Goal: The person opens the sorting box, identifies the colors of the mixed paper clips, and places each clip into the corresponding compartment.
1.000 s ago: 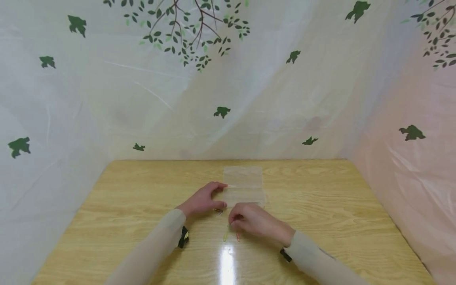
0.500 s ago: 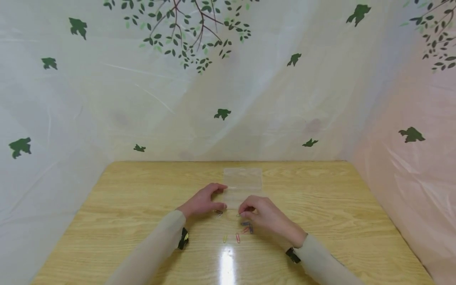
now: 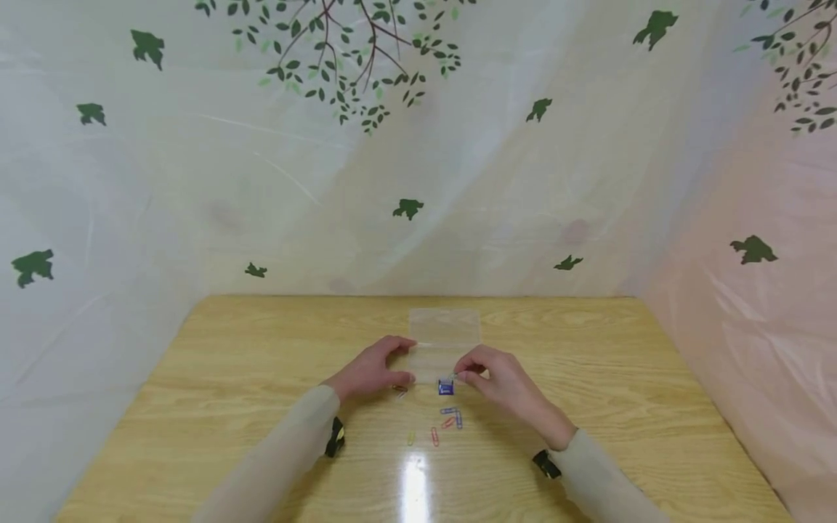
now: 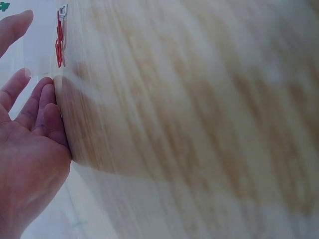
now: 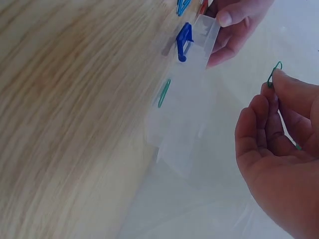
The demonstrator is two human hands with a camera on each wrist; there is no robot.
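Observation:
A clear plastic box (image 3: pixel 431 363) with a blue latch (image 3: pixel 446 387) lies on the table, its lid (image 3: pixel 445 325) folded back. My left hand (image 3: pixel 373 370) holds its left end between thumb and fingers. In the right wrist view my right hand (image 5: pixel 289 154) pinches a green paper clip (image 5: pixel 274 74) between thumb and forefinger, just beyond the box's right front. A bit of green (image 5: pixel 298 147) also shows lower in that hand. Another green clip (image 5: pixel 164 93) appears at the box's right part. Red and white clips (image 4: pixel 59 42) lie close by the left hand.
In front of the box lie blue paper clips (image 3: pixel 459 420), a red clip (image 3: pixel 447 423), a pinkish-red clip (image 3: pixel 434 436) and a yellow clip (image 3: pixel 411 439). A pale curtain (image 3: pixel 314 218) with leaf and bird prints hangs behind the wooden table (image 3: pixel 261 334).
My right hand has moved back and to the right, from over the loose clips to the box's right front, uncovering the clips and the blue latch. The left hand stays put.

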